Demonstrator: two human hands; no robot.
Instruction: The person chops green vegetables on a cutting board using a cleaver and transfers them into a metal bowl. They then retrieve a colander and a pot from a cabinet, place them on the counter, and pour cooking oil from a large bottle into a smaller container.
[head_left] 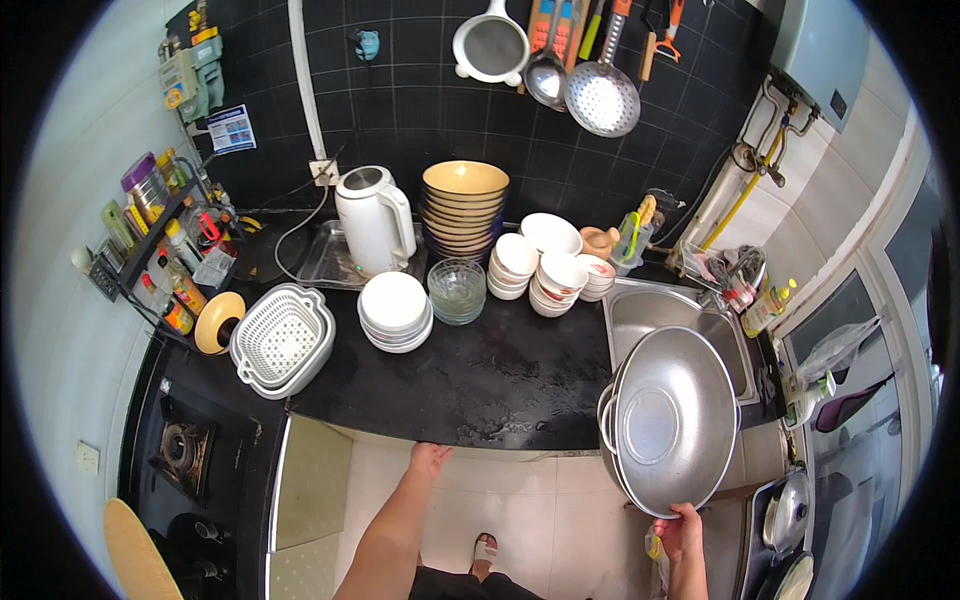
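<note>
- While the stacks look pretty much sorted, the big metal basin point(668, 425) is the one piece in hand, so I'd call this partway along.
- Done, as far as I can judge: bowls grouped by kind on the black counter point(480, 395). White ones point(393, 308) near left of centre, clear glass ones point(457, 290) just right of those, the tall yellow-lined pile point(465, 195) behind, and small white ones point(555, 282) toward the right.
- Left, by my guess: just the basin, since it hasn't been let go of. No clue whether it's been washed, and the wet patches on the counter don't settle it.
- Basin's at the right, over the near part of the sink point(630, 308) and poking out past the counter's near edge. Can't tell if anything's propping it up.
- Looks-wise: wide, round, dull silver, open side facing up, bare metal inside with a ring in the base, loop handle on the left. A second rim peeks out on the left, so maybe two nested, not sure.
- Right hand point(682, 530) is gripping the near rim. Left hand point(430, 458) isn't holding anything I can see, fingers loosely curled by the counter's near edge; can't tell if they touch.
</note>
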